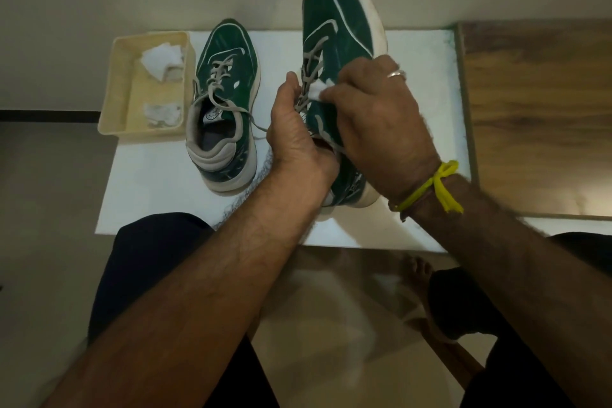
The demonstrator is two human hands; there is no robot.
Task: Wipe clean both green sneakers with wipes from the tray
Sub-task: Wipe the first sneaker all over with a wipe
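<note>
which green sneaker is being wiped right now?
The right-side green sneaker, gripped by the left hand; right hand presses a white wipe on it.

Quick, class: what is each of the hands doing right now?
Left hand: grips the raised sneaker near its laces.
Right hand: pinches a white wipe against that sneaker.

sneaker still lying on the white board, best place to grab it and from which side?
Grip the sneaker on the board at its padded grey heel collar, coming from the near side. The heel points toward the person and the mouth is open upward, so fingers can hook inside. The tray crowds its left side.
</note>
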